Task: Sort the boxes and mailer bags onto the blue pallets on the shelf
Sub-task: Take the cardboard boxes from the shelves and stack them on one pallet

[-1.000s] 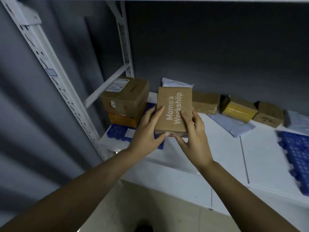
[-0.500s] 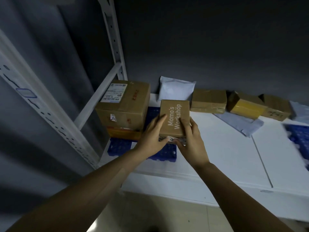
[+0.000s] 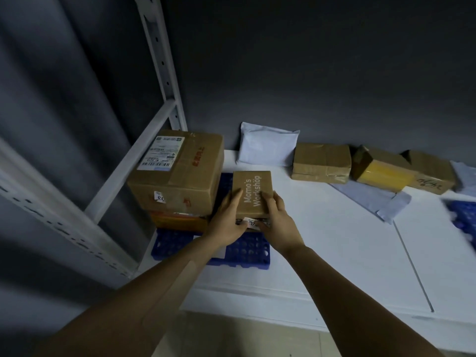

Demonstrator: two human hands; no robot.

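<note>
A small brown box printed "Momo's Workshop" (image 3: 252,188) is held over the left blue pallet (image 3: 244,251), right beside a large labelled carton (image 3: 177,173). My left hand (image 3: 226,220) grips its left near corner and my right hand (image 3: 277,222) grips its right near corner. The large carton rests on an orange-brown box (image 3: 177,221) on the same pallet. Whether the small box touches the pallet is hidden by my hands.
Along the back wall lie a white mailer bag (image 3: 268,146), a brown box (image 3: 322,162), a yellow-taped box (image 3: 381,168), another brown box (image 3: 432,173) and a flat grey mailer (image 3: 373,199). A second blue pallet (image 3: 463,217) sits at the right edge. White shelf uprights (image 3: 164,73) stand left.
Both hands have carried the small box forward and down toward the left pallet, next to the large carton. The view has shifted downward and closer.
</note>
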